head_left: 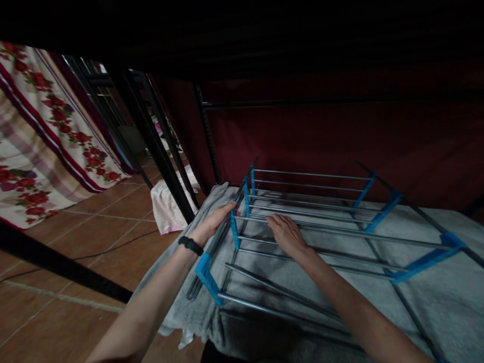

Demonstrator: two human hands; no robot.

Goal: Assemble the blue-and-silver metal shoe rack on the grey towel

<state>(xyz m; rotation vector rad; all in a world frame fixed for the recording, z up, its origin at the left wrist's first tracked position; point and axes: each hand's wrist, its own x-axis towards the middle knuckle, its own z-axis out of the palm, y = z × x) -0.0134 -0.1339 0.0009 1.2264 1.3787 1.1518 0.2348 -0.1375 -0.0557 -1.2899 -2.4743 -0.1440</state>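
Note:
A rack of grey metal tubes and blue plastic brackets lies on its side on a grey blanket. My left hand, with a black band at the wrist, is closed around a blue bracket at the rack's left side. Part of its grip is hidden behind the bracket. Fingers of my right hand are bent over a long metal tube near that same bracket. A loose-ended tube slants across the blanket nearer to me. Another blue bracket stands at the front left corner.
Dark bed-frame posts rise on the left, and a dark surface hangs low overhead. A dark red cloth covers the back. Beyond the posts are a floral curtain, a striped cloth and a cable on the tiled floor.

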